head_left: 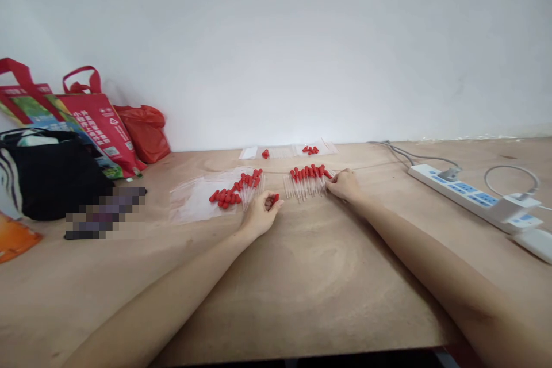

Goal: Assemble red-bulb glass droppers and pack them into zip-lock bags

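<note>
My left hand [260, 213] is closed, with a red rubber bulb [276, 199] showing at its fingertips. My right hand [344, 184] has its fingers together at the right end of a row of glass droppers [307, 184], on a dropper with a red bulb [328, 174]. The row lies on the table, red bulbs away from me and clear tubes toward me. Behind my left hand is another group of droppers with red bulbs [251, 179]. Loose red bulbs [225, 198] lie on a clear plastic bag [194, 198] to the left.
Along the wall lies a clear bag [282, 151] with more red bulbs [310, 150] on it. A white power strip [466, 192] with grey cables [414, 155] is at right. Shopping bags [99, 126], a black bag [56, 175] and a blurred-out object [107, 213] occupy the left.
</note>
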Tool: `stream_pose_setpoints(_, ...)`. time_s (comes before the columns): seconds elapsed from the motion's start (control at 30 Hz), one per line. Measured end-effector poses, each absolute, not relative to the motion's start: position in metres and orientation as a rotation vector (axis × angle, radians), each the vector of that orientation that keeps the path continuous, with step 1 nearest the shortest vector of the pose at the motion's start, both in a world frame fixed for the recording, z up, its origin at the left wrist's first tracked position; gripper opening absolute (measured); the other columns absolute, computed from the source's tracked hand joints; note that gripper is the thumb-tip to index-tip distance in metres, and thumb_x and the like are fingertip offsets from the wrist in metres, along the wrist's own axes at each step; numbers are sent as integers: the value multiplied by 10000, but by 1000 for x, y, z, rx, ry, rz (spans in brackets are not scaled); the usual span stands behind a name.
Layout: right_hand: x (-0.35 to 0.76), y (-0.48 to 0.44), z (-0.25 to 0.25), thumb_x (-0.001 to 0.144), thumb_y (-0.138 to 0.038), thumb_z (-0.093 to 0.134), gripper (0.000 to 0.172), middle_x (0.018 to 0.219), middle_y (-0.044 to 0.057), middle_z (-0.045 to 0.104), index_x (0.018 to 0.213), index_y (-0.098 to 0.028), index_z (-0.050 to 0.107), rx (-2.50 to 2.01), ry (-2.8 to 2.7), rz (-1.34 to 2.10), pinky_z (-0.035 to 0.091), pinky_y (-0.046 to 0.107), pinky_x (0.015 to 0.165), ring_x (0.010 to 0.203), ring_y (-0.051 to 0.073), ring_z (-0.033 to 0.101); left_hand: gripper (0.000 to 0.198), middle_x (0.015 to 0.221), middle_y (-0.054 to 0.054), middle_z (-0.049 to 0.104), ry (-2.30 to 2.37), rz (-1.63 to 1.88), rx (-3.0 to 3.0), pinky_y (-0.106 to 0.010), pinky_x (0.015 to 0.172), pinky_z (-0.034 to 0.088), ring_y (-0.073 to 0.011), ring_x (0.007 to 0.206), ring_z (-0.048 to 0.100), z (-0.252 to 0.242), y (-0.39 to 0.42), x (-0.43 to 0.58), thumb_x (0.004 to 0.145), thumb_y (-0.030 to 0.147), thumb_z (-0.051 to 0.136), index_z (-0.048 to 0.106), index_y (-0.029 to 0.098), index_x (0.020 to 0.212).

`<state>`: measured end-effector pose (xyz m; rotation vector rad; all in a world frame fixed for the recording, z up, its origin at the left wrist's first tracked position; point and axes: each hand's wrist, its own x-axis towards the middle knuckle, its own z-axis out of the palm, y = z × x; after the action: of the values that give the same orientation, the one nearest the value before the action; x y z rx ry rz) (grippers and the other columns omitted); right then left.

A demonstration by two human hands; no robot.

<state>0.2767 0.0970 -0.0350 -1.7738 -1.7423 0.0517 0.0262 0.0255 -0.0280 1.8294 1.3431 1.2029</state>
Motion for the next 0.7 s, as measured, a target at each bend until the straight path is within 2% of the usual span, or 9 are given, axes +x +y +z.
stream_pose_setpoints(0.13,279,98,-31,700,-259,477,260,546,87,564,476,-184,587,-1843,-1764,36,387,347,766,847,254,520,185,840,-61,635,1337,1198,1874,-288,686,475,-161,740,594,-32,29,24,723,282,552,610,151,840)
stream_pose_setpoints(0.37,281,97,-30,696,-291,524,173,731,102,580,620,-172,624,-1822,-1830,26,359,348,802,949,248,465,209,868,-71,620,1380,1182,1964,-298,703,477,-167,764,590,-32,28,23,726,272,551,636,151,874)
stream_pose_setpoints(0.57,274,89,-25,689,-319,517,193,666,80,553,617,-174,621,-1829,-1851,49,345,338,795,912,238,463,209,882,-74,619,1385,1157,1982,-288,701,480,-163,772,590,-30,26,23,737,260,542,631,140,883)
stream_pose_setpoints(0.7,268,76,-14,695,-363,491,238,824,100,569,657,-167,619,-1849,-1733,-12,337,355,768,910,240,466,192,877,-73,620,1412,1146,1993,-277,687,484,-159,767,589,-28,25,24,733,238,547,633,135,871)
